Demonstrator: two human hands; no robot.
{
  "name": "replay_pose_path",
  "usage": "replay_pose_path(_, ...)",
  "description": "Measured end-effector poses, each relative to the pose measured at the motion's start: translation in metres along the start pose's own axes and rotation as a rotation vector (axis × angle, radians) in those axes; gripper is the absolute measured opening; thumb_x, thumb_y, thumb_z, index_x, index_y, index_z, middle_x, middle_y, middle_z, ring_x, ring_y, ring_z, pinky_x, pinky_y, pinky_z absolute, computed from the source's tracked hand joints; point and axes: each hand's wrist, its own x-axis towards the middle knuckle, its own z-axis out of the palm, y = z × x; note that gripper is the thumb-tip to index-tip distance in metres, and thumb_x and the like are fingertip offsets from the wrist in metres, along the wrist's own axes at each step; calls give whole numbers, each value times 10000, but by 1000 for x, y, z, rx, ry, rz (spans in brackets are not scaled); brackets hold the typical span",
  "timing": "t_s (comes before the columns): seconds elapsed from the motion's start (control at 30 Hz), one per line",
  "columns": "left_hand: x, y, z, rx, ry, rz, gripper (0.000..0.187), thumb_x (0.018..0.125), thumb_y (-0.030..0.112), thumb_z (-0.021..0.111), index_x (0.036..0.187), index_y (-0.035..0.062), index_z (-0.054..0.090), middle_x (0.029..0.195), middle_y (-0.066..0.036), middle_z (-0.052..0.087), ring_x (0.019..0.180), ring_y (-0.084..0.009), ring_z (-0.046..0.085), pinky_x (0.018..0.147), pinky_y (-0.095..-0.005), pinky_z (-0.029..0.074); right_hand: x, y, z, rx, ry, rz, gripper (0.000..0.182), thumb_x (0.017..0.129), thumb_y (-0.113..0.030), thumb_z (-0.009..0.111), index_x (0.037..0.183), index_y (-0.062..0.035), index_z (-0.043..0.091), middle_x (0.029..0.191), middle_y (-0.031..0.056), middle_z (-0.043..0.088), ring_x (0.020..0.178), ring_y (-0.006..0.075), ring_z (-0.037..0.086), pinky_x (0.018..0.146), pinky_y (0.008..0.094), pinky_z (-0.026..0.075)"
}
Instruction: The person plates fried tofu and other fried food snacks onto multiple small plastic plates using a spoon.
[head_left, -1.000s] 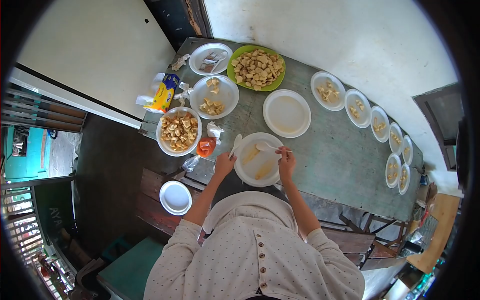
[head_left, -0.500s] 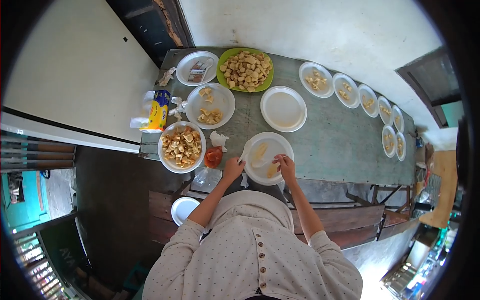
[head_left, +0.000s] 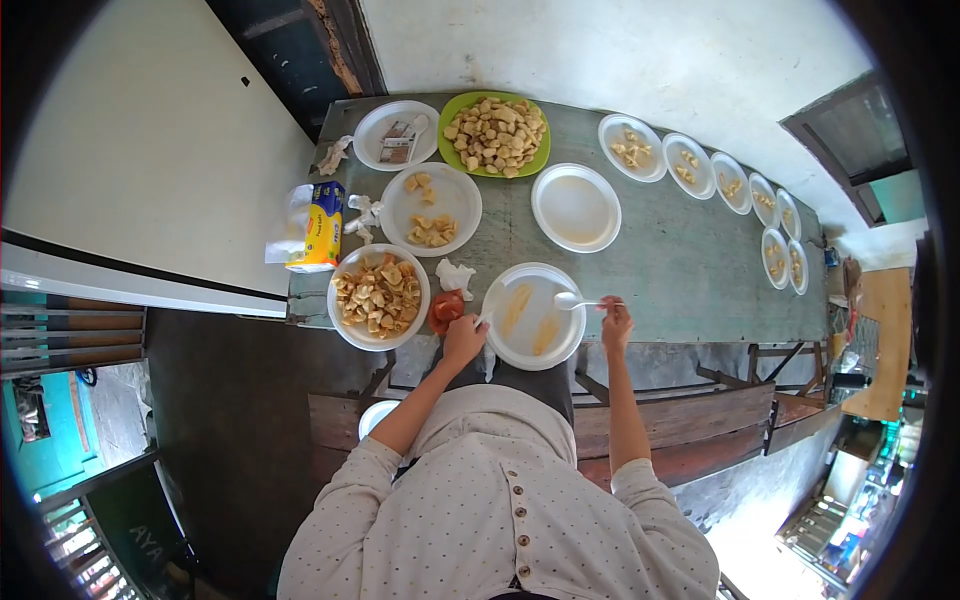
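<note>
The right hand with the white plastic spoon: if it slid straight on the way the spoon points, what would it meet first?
Probably the two pale yellow food strips on the white foam plate; the right hand aims the white plastic spoon left across it.

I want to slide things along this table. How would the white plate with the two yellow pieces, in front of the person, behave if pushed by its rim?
The plate looks thin and disposable, so probably light and a bit bendy. It carries little food, so it would likely slide easily. The left hand at its rim may be steadying it.
</note>
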Motion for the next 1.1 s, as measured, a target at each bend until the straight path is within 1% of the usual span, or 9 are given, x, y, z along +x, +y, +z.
replay_pose_path(0.1, 1, 1, 2, -9, -26, 10, 250, 745, 214, 606, 797, -30, 595, 715, -223, 590, 697, -364, 587, 630, -413, 457, -1, -16, -1, -9, 125, -54, 200, 874, -149, 458, 795, -21, 588, 648, 52, 598, 481, 111, 498, 457, 251, 380)
replay_pose_path(0.2, 1, -2, 4, -5, -3, 13, 251, 744, 217, 607, 793, -28, 591, 713, -220, 591, 701, -368, 585, 630, -414, 458, -10, -25, -5, 90, 6, 176, 197, 875, -134, 454, 785, -20, 588, 657, 53, 604, 546, 118, 530, 510, 253, 402)
replay_pose_path(0.3, 3, -2, 5, -21, -10, 8, 252, 743, 218, 608, 790, -28, 589, 713, -220, 591, 704, -370, 585, 630, -414, 458, -13, -10, -4, 3, -40, 84, 205, 893, -162, 455, 797, -33, 582, 630, 27, 593, 417, 46, 393, 381, 208, 301)
replay_pose_path(0.37, 1, -2, 4, -56, -24, -23, 252, 744, 219, 609, 786, -29, 588, 713, -219, 592, 704, -369, 586, 630, -415, 458, -13, -16, -4, -142, 210, -178, 217, 897, -170, 449, 792, -31, 579, 618, 32, 585, 427, 50, 417, 387, 201, 317)
replay_pose_path(0.5, 1, -4, 7, -74, -29, -36, 253, 745, 223, 609, 785, -26, 588, 725, -218, 594, 709, -366, 588, 634, -415, 458, -14, -22, -3, 5, 150, -105, 218, 900, -169, 441, 794, -33, 575, 629, 30, 586, 433, 50, 421, 395, 198, 322)
replay_pose_path(0.57, -1, -4, 4, -66, -4, -33, 258, 749, 227, 608, 790, -27, 583, 737, -221, 593, 719, -366, 587, 638, -414, 457, -13, -14, -8, 62, -73, 134, 220, 904, -164, 430, 796, -34, 572, 651, 32, 589, 436, 48, 424, 397, 198, 324)
replay_pose_path(0.7, -1, -1, 3, -67, -9, -70, 264, 755, 229, 605, 804, -30, 579, 746, -224, 593, 727, -369, 584, 642, -414, 456, -3, 5, -12, -172, -77, -122, 225, 907, -165, 424, 800, -29, 568, 673, 33, 587, 441, 46, 426, 399, 191, 322)
replay_pose_path(0.83, -1, -3, 9, -115, -31, -34, 288, 765, 245, 600, 844, -31, 580, 767, -222, 596, 737, -370, 585, 654, -416, 457, 3, -21, -12, 81, 63, -81, 238, 911, -198, 438, 802, -24, 558, 701, 36, 578, 439, 47, 423, 394, 179, 305)
replay_pose_path(1.1, -4, 10, -1, -187, -90, 45, 382, 808, 347, 556, 957, -4, 573, 754, -209, 599, 752, -345, 591, 644, -385, 453, -2, -55, 16, 815, 63, 466, 238, 886, -286, 481, 1004, -88, 541, 846, 31, 582, 518, 63, 440, 437, 184, 328)
